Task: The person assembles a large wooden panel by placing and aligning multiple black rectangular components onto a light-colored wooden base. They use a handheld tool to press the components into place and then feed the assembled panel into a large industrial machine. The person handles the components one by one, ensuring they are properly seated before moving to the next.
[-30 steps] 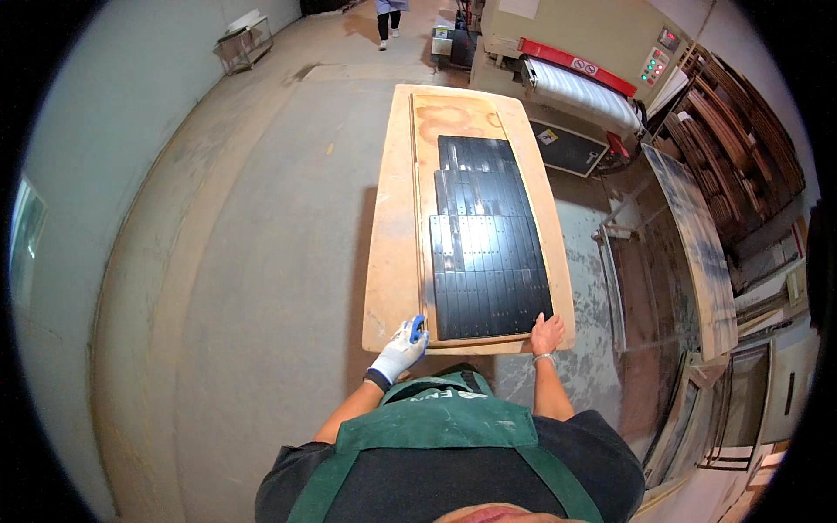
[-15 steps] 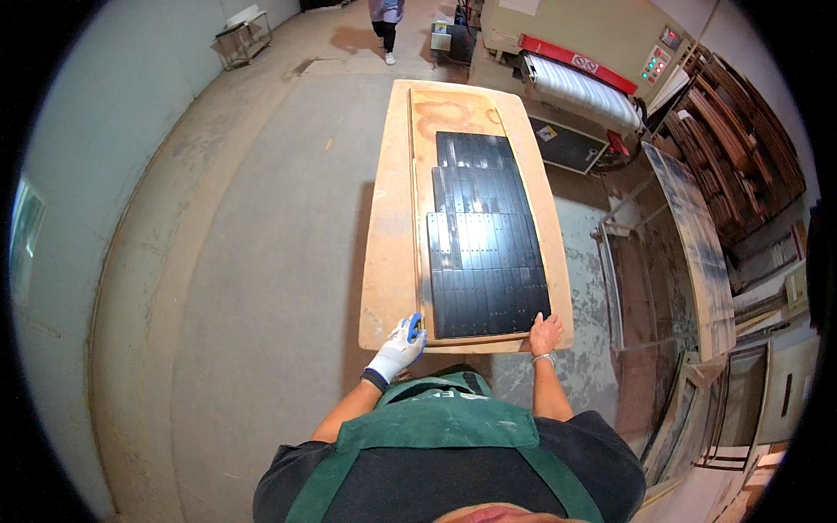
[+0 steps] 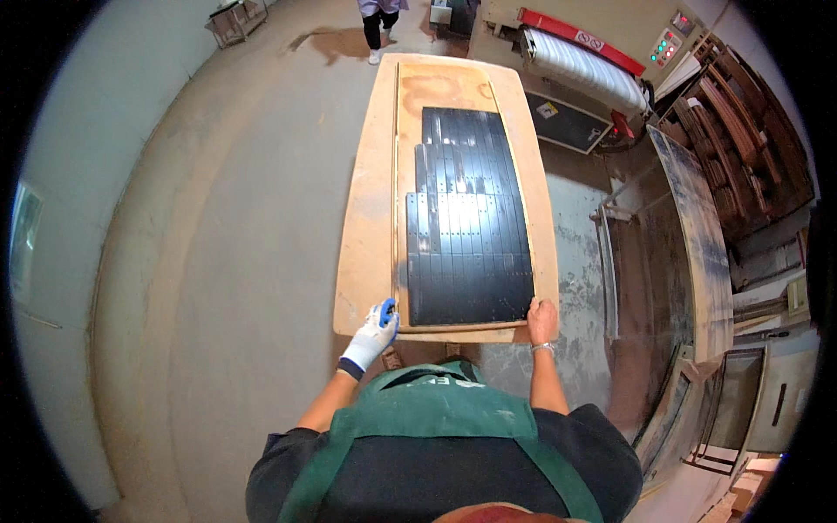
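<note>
Before me is a large wooden board (image 3: 359,253) bearing a shallow wooden tray (image 3: 449,84) with thin raised edges. Rows of black slats (image 3: 471,261) with small holes lie side by side in the tray, their left ends stepped. My left hand (image 3: 377,329), in a white glove with blue on it, is closed on the tray's near left corner. My bare right hand (image 3: 541,321), with a bracelet at the wrist, grips the near right corner of the tray. Its fingertips rest by the slats' corner; what lies under both palms is hidden.
A machine with a white roller (image 3: 582,77) and red bar (image 3: 580,39) stands far right. Nearer on the right are a stained panel on a frame (image 3: 693,235) and stacked brown boards (image 3: 724,131). Another person (image 3: 379,22) is ahead on the grey floor (image 3: 253,235). A wall runs along the left.
The board, tray and slats have shifted left and farther up in the view, with both my hands still at the near corners. The other person ahead has changed stride and appears closer.
</note>
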{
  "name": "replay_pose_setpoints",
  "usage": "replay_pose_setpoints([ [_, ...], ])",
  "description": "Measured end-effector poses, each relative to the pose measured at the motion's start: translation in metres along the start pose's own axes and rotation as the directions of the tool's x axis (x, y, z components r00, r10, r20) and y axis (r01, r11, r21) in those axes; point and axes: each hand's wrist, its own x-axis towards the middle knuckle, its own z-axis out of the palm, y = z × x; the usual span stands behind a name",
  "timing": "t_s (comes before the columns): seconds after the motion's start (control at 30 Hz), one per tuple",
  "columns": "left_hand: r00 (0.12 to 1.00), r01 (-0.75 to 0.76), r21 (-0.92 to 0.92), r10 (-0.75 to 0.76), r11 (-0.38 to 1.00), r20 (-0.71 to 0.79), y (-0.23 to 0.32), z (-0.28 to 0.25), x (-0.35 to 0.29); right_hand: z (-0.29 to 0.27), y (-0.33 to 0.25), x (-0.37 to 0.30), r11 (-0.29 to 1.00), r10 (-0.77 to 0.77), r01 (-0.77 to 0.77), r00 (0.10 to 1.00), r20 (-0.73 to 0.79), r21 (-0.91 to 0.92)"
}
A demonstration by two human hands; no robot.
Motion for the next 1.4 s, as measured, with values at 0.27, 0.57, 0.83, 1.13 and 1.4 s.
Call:
replay_pose_setpoints([
  [0.27, 0.983, 0.134, 0.013, -0.131, 0.991, -0.129, 0.032, 0.013, 0.005, 0.012, 0.043, 0.039, 0.99, 0.035, -0.061, 0.979, 0.201, 0.126],
  [0.57, 0.905, 0.321, -0.023, -0.313, 0.947, -0.287, 0.054, 0.034, 0.007, 0.007, 0.042, 0.061, 0.998, -0.04, 0.016, 0.902, 0.43, 0.06],
  [0.83, 0.913, 0.256, 0.181, -0.176, 0.95, -0.367, 0.026, 0.063, 0.02, 0.002, 0.044, 0.074, 0.988, -0.118, 0.058, 0.883, 0.454, 0.143],
  [1.13, 0.901, 0.202, 0.232, -0.087, 0.952, -0.426, 0.012, 0.074, 0.017, 0.01, 0.048, 0.076, 0.991, -0.123, 0.08, 0.881, 0.457, 0.111],
  [1.4, 0.88, 0.176, 0.178, -0.073, 0.968, -0.47, 0.032, 0.06, 0.011, 0.015, 0.044, 0.074, 0.992, -0.124, 0.095, 0.885, 0.449, 0.086],
])
